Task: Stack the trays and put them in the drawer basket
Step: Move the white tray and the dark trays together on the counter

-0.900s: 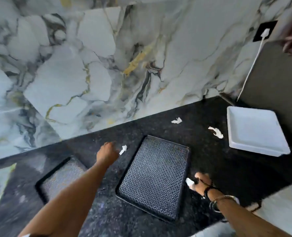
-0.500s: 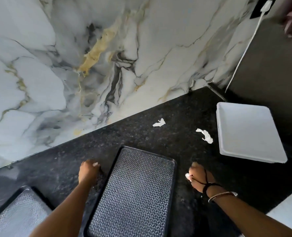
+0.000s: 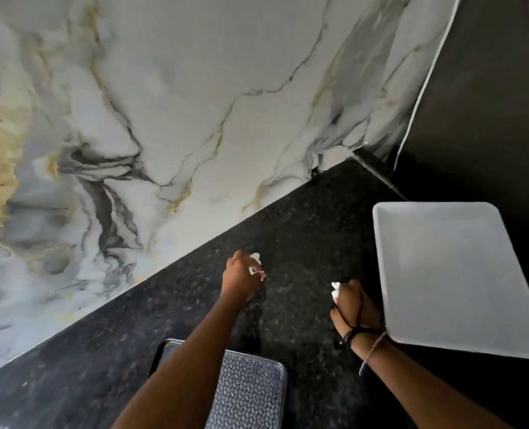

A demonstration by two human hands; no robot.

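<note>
Both hands are busy with litter rather than trays. Her left hand (image 3: 241, 278) is curled tight around white paper scraps (image 3: 256, 265) low over the black counter (image 3: 303, 218), not far from the marble wall (image 3: 195, 103). Her right hand (image 3: 354, 301) is closed in a fist on another white scrap (image 3: 335, 288), just beside the near-left corner of the white tray (image 3: 452, 274).

By my reckoning, the task proper has not started. The white tray lies flat and bare on the right of the counter, near the dark side panel (image 3: 489, 103). Its long axis runs from the near edge toward the back. The dark patterned tray (image 3: 247, 394) lies flat at the bottom of the view, partly under the left forearm and cut off by the frame, so I cannot tell its full length. What shows seems to run front to back as well. The two trays are well apart, nothing is stacked, and no drawer basket is in sight. Stacking and stowing are all still to do.
</note>
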